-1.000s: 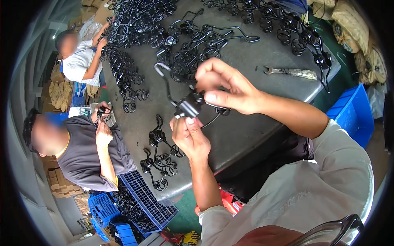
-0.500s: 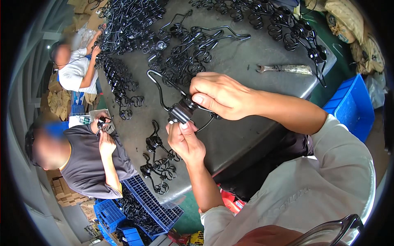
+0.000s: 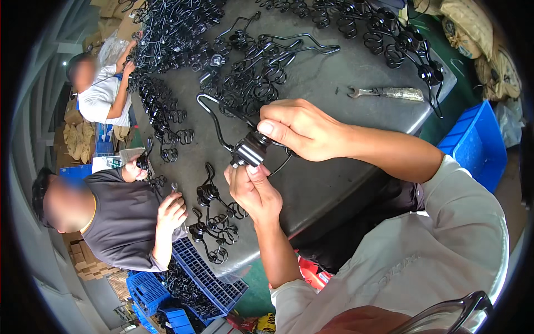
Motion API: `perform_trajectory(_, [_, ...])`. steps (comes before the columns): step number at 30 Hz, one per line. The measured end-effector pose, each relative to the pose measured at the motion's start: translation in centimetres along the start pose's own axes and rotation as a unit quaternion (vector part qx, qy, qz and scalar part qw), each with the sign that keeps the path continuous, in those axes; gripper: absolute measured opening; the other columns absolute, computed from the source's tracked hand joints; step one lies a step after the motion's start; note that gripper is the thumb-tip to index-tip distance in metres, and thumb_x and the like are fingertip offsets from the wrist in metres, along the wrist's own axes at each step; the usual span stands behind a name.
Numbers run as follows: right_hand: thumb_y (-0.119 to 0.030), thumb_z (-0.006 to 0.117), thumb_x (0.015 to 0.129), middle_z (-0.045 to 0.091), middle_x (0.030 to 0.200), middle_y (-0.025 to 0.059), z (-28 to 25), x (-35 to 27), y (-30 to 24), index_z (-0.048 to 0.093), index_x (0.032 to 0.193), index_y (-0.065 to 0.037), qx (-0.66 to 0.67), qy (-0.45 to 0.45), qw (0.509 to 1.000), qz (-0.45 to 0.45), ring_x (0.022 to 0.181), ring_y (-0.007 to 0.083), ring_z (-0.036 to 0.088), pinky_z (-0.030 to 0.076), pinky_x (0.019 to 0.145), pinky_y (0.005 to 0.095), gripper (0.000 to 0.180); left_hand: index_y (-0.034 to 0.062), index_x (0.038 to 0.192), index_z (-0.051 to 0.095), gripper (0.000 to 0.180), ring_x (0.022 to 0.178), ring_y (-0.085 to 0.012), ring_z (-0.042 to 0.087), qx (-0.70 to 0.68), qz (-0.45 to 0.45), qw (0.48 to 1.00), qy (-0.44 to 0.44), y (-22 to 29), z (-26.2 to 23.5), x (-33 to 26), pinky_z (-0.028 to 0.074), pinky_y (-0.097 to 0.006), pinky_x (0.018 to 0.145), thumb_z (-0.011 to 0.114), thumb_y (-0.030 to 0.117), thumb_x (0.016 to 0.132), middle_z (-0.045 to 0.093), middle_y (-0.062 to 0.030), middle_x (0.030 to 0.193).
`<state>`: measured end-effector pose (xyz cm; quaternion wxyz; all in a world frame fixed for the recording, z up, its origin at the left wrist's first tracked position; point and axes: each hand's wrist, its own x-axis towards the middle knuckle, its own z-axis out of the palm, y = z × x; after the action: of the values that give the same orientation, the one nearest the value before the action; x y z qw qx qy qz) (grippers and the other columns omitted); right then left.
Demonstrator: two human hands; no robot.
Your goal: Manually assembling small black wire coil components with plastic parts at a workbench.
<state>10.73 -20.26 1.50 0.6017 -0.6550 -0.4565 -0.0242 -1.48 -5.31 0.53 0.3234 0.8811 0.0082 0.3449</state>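
Over the table, both my hands hold one black spring part (image 3: 250, 151), a smooth cylindrical sleeve with a bent wire arm pointing up and left. My left hand (image 3: 257, 195) is closed, its fingertips and thumb pressed to the sleeve's lower end. Closed around the part's other end, my right hand (image 3: 305, 129) pinches it with thumb and curled fingers. That hand hides the coil beneath it, and a thin wire shows below it. Several similar spring parts (image 3: 208, 192) lie just left of my left hand.
Black coiled springs pile up on the grey table (image 3: 311, 189) at the far left. Another row (image 3: 384, 44) lies along the far right. A wrench (image 3: 384, 93) rests beyond my right forearm. Right of the table stands a blue bin (image 3: 478, 147). A co-worker (image 3: 119, 222) works at the left.
My hands and the spring part have barely shifted. The nearer co-worker's hands have moved apart, one coming toward the table's near left with a small metal tool.
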Motion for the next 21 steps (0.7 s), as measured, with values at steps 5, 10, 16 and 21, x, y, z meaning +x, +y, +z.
perform_trajectory(5, [-0.026,0.051,0.106,0.052,0.073,0.0181,0.3,0.0,0.0,0.05,0.085,-0.001,-0.034,0.033,0.999,-0.027,0.071,0.0434,0.056,0.044,0.067,0.052,0.032,0.0035,0.071,0.053,0.046,0.064,-0.0262,0.05,0.025,0.022,0.999,-0.009,0.1,0.0,0.1,0.04,-0.04,0.075,0.043,0.027,0.109,0.056,-0.006,0.064])
perform_trajectory(10, [-0.018,0.056,0.104,0.051,0.077,0.0168,0.3,0.1,-0.6,0.049,0.085,-0.001,-0.036,0.052,0.996,-0.068,0.075,0.0408,0.053,0.044,0.071,0.0501,0.026,0.0036,0.07,0.054,0.049,0.067,-0.0243,0.051,-0.04,-0.015,0.999,0.0,0.1,0.1,-0.4,0.042,-0.039,0.074,0.044,0.03,0.11,0.058,-0.0059,0.065])
perform_trajectory(16, [-0.025,0.048,0.108,0.048,0.079,0.0141,-0.6,0.3,0.1,0.049,0.089,-0.001,-0.043,0.007,0.994,-0.104,0.074,0.0348,0.048,0.041,0.071,0.0456,0.031,0.0006,0.075,0.052,0.045,0.066,-0.0154,0.052,-0.072,-0.019,0.997,-0.023,-0.2,0.0,-0.3,0.041,-0.03,0.063,0.045,0.028,0.111,0.057,-0.0071,0.072])
perform_trajectory(21, [-0.026,0.053,0.105,0.051,0.077,0.0178,-0.9,0.3,0.0,0.05,0.086,0.0,-0.01,-0.013,0.995,-0.103,0.078,0.0413,0.053,0.043,0.071,0.051,0.033,0.0015,0.074,0.051,0.046,0.066,-0.0145,0.053,-0.099,-0.021,0.995,-0.012,-0.2,0.1,-0.4,0.042,-0.03,0.063,0.045,0.028,0.111,0.057,-0.0069,0.072])
